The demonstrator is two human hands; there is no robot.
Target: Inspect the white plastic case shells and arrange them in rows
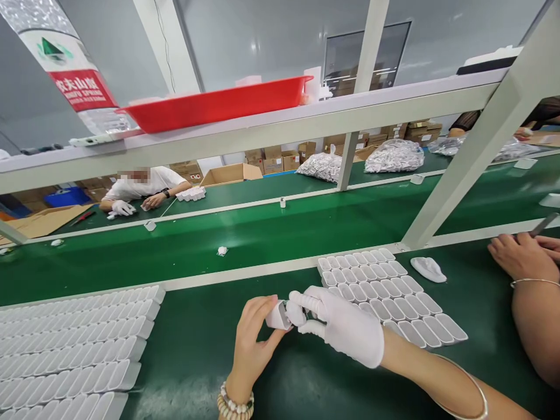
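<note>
Over the dark green bench, my left hand [258, 332], bare with a beaded bracelet, grips a small white plastic housing [277, 315] between thumb and fingers. My right hand [335, 321], in a white glove, pinches a small round white part [296, 313] right at the housing's open end. Whether the two pieces touch or are joined, I cannot tell. Beside my right hand stand rows of open white housings [394, 291], partly hidden behind the glove and forearm. To the left lie more rows of white housings [79, 344].
A green conveyor belt [245, 233] carrying a few small white parts runs behind the bench. Above it, a shelf holds a red tray [219, 105] and a water bottle [74, 70]. A co-worker's hand [525, 256] is at right, near a crumpled white glove [429, 269]. Another person works opposite.
</note>
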